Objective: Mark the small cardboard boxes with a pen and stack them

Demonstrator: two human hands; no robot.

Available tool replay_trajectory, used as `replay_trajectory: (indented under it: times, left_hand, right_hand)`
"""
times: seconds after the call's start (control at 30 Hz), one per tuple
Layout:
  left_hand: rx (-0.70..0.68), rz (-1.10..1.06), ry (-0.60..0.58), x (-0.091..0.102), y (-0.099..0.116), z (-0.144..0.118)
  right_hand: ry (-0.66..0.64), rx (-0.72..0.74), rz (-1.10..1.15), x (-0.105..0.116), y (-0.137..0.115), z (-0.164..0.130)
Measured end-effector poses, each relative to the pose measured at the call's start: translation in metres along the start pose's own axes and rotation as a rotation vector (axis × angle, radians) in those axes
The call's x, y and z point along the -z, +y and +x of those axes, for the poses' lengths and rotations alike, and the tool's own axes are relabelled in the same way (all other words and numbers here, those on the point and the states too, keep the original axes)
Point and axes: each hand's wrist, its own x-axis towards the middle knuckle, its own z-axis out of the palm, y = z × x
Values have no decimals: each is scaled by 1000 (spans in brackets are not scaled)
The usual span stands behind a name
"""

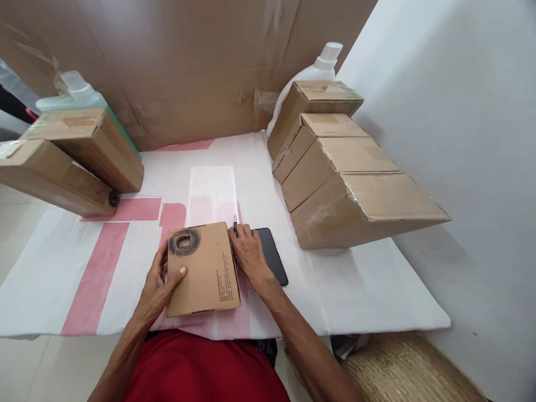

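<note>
A small cardboard box [201,279] lies on the cloth-covered table in front of me. Near its upper left corner is a hole ringed with black scribbling, and printed text runs along its right side. My left hand [161,279] grips the box's left edge, thumb on top and fingers down the side. Against the right edge, my right hand [250,251] is closed around a pen [235,219], whose tip points away from me. Partly under that hand and wrist lies a flat black device [273,257], perhaps a phone or a writing tablet.
Several cardboard boxes [318,212] stand in a row at right, before a white bottle [307,72]. Two more boxes [113,151] and a greenish bottle [84,95] stand at left. A large cardboard sheet [176,72] rises behind; a white sheet of paper [213,187] lies beyond the box.
</note>
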Motion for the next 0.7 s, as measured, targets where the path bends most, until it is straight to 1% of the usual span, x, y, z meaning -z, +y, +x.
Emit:
replay_trajectory:
  times: [0.1,0.17,0.2,0.23,0.33,0.37,0.43,0.5,0.57,0.6,0.7]
  left_hand:
    - [3,-14,13,-1,0,1]
    - [8,-9,10,-1,-1,1]
    - [13,-8,8,-1,-2,1]
    - [25,-4,8,-1,-3,1]
    - [83,73,32,2,-6,-1]
    - [102,126,43,4,-6,-1]
    - [121,244,37,6,-2,0]
    - [104,305,-36,7,4,0]
    - [78,316,-123,7,11,2]
    - [72,313,-147,6,14,2]
    - [91,298,-149,4,15,3]
  right_hand:
    - [-27,-6,9,0,2,-4]
    - [-55,-1,9,3,8,-13]
    - [-63,-38,1,5,12,-19]
    - [-67,-117,-18,8,15,-27]
    - [-99,-492,-106,17,24,-50]
    - [-121,-589,-121,19,26,-55]
    - [-178,-665,-89,23,28,-60]
    - [-226,-697,2,25,29,-58]
    - [-261,-751,92,27,29,-53]
    - [-273,-783,122,28,29,-50]
    - [-309,-840,236,29,30,-51]
